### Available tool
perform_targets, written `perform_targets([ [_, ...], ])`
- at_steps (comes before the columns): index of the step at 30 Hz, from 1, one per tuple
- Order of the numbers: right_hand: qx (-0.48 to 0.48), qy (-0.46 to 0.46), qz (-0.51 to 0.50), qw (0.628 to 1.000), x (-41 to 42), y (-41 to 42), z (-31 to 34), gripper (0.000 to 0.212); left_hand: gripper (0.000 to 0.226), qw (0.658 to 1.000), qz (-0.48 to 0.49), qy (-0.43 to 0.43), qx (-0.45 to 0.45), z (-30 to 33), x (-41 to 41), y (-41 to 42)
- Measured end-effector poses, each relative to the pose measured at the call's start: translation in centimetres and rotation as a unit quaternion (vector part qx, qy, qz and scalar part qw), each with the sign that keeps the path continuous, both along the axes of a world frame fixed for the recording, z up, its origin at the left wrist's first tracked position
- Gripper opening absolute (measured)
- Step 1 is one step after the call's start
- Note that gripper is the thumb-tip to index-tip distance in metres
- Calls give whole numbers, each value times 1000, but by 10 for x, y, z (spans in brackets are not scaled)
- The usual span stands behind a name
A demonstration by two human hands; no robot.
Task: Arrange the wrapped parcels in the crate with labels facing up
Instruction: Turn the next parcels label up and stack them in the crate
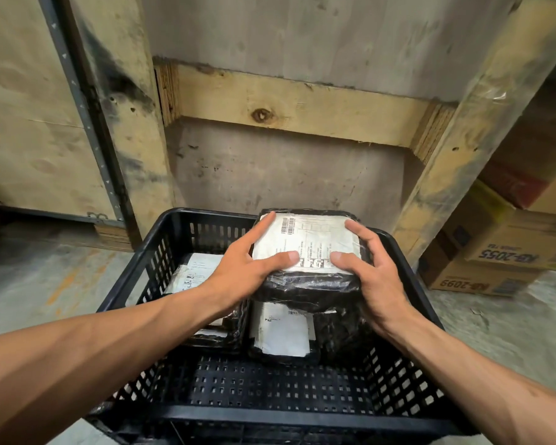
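A black perforated plastic crate (pixel 132 271) stands on the floor in front of me. Over its far right part I hold a black-wrapped parcel (pixel 308 287) with its white label up. My left hand (pixel 247 268) grips its left side, thumb on the label. My right hand (pixel 369 277) grips its right side. Beneath it lies a second wrapped parcel (pixel 283 332), label up. A third labelled parcel (pixel 193 274) lies at the crate's far left, partly hidden by my left forearm.
Wooden crating (pixel 296 107) and plywood panels rise just behind the crate. Cardboard boxes (pixel 501 252) are stacked at the right on the concrete floor (pixel 39 284). The crate's near half shows bare perforated bottom (pixel 270 380).
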State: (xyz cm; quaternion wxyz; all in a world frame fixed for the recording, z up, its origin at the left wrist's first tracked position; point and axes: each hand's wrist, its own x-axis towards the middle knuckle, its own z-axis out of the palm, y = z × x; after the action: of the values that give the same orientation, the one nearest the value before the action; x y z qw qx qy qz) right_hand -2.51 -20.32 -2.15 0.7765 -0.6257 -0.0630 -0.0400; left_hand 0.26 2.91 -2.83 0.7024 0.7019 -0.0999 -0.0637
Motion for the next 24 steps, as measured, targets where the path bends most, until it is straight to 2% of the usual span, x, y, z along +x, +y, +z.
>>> perform_targets([
  [3,-48,4,21,999,7,-6,8,68,86,999,-3,-47,15,8,4,5],
  [6,-151,-16,41,988,6,-15,15,78,80,992,-39,-80,93,34,13,18],
  [11,-221,-50,77,971,-3,-20,18,83,63,977,-141,-60,148,67,23,40],
  [16,-241,-27,159,957,-4,-5,17,85,62,957,-207,-39,201,65,25,41],
  [18,-209,-14,165,964,-5,-2,10,81,76,962,-175,-43,206,59,25,42],
  [21,-160,-21,127,979,-5,6,0,75,105,978,-63,-63,187,51,23,41],
  [24,-105,-35,75,991,-2,11,-4,70,112,991,-11,-53,121,39,16,35],
])
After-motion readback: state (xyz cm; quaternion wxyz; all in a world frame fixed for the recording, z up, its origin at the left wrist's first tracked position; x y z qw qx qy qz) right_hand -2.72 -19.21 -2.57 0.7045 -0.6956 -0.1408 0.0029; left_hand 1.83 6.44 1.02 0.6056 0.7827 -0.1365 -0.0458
